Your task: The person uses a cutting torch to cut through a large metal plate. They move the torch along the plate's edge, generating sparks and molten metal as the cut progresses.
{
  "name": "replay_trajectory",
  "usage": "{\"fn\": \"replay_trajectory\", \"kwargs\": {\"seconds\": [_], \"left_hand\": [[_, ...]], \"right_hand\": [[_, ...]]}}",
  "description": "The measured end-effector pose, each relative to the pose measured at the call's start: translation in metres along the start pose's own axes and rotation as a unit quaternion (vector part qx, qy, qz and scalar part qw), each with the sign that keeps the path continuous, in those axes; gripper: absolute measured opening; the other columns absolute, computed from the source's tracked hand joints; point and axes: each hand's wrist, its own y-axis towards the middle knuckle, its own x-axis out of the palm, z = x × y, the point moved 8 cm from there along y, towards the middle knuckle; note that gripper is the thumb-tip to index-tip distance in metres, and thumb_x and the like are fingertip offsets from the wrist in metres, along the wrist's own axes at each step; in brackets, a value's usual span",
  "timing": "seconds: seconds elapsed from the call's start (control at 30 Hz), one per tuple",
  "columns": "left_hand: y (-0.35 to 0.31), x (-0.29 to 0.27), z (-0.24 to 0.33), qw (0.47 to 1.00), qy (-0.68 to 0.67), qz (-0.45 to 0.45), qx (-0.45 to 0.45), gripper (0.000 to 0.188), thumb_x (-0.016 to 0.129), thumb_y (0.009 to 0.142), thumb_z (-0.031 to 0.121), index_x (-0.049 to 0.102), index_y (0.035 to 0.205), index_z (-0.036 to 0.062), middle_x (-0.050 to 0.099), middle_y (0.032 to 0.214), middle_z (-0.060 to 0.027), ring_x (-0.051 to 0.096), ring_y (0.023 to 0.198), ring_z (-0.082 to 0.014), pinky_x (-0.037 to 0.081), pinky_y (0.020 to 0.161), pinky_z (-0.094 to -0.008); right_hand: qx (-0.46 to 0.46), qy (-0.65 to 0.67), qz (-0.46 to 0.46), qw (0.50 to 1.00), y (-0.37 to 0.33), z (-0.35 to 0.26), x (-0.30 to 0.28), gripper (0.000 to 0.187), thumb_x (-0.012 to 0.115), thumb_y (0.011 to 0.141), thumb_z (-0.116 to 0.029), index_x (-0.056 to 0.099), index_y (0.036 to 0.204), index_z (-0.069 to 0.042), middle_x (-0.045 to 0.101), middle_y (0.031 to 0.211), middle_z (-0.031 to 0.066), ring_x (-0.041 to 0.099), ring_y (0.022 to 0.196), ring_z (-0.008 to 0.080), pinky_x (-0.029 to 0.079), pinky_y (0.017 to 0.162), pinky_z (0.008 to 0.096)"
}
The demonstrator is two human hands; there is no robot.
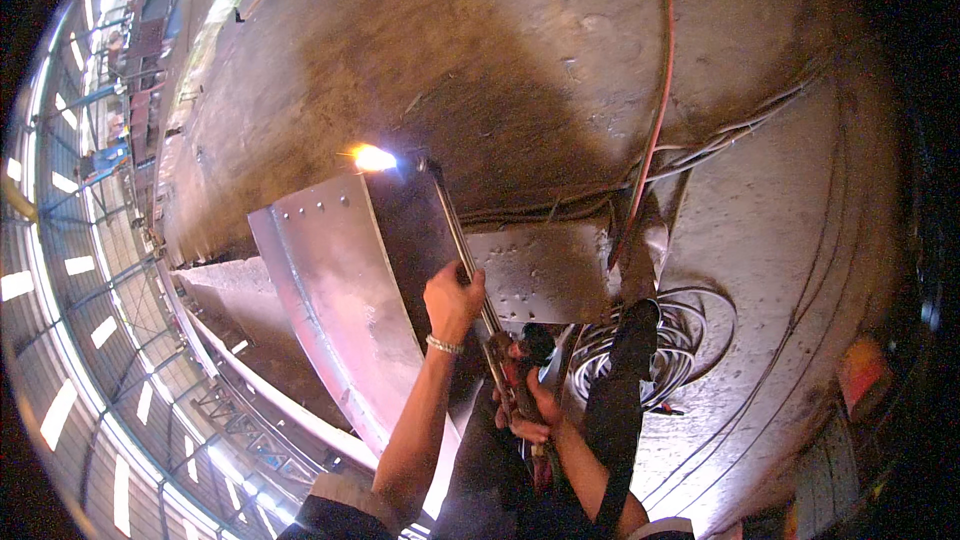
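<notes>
Cutting torch (489,316), lit, slants away from the worker beside a curved steel plate (335,275), left hand (453,302) clamped around its slim tubes and right hand (537,410) wrapped on the handle, its flame (375,158) burning near the plate's far corner, while coiled hose (595,355) lies by one boot (638,325).

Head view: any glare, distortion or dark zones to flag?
Head view: the flame is blown out near-white; head view: the curved metal plate carries a pale pinkish sheen low down; head view: the roof bows along the left rim, its bright strips washed out; head view: the corners fall to black.
</notes>
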Motion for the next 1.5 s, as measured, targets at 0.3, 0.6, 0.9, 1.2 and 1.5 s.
{"fn": "replay_trajectory", "kwargs": {"seconds": [0.3,0.6,0.9,1.2,1.5], "left_hand": [[0.024,0.012,0.037,0.973,-0.192,-0.101,0.083,0.039,0.066,0.091,0.032,0.064,0.104,-0.0038,0.070,0.096,-0.0111,0.065,0.083,-0.0166,0.050,0.071,-0.0311],[0.023,0.011,0.015,0.878,-0.338,-0.330,0.080,0.032,0.066,0.092,0.025,0.062,0.107,-0.0030,0.064,0.092,-0.0009,0.057,0.083,-0.0073,0.047,0.074,-0.0239],[0.011,0.019,-0.043,0.819,-0.364,-0.443,-0.006,0.041,0.066,0.091,0.024,0.058,0.123,-0.0014,0.069,0.103,-0.0061,0.067,0.088,-0.0140,0.052,0.074,-0.0271],[0.008,0.022,-0.043,0.818,-0.362,-0.444,-0.045,0.042,0.069,0.089,0.028,0.064,0.118,-0.0020,0.070,0.103,-0.0077,0.066,0.086,-0.0144,0.051,0.079,-0.0277],[0.009,0.030,-0.057,0.813,-0.370,-0.442,-0.088,0.035,0.073,0.086,0.022,0.067,0.109,-0.0029,0.071,0.100,-0.0112,0.067,0.086,-0.0160,0.052,0.077,-0.0290]], "right_hand": [[-0.024,-0.186,0.243,0.952,0.026,-0.014,0.013,0.054,0.041,0.098,-0.046,0.043,0.131,-0.002,0.054,0.072,0.0147,0.034,0.031,0.0087,0.028,0.030,0.0230],[-0.173,-0.410,0.413,0.795,0.051,-0.023,0.041,0.011,0.060,0.092,-0.016,0.055,0.098,-0.009,0.044,0.048,0.0004,0.036,0.029,0.0115,0.027,0.029,0.0290],[-0.140,-0.511,0.368,0.764,0.043,-0.029,0.038,0.018,0.055,0.094,-0.015,0.058,0.105,-0.002,0.046,0.048,-0.0004,0.037,0.032,0.0081,0.030,0.032,0.0267],[-0.083,-0.448,0.389,0.801,0.043,-0.031,0.034,0.017,0.054,0.093,-0.016,0.058,0.102,-0.002,0.047,0.047,0.0008,0.037,0.032,0.0090,0.029,0.031,0.0271],[-0.063,-0.404,0.393,0.824,0.042,-0.021,0.040,0.019,0.061,0.091,-0.021,0.054,0.080,-0.008,0.045,0.046,-0.0007,0.038,0.030,0.0105,0.029,0.031,0.0288]]}}
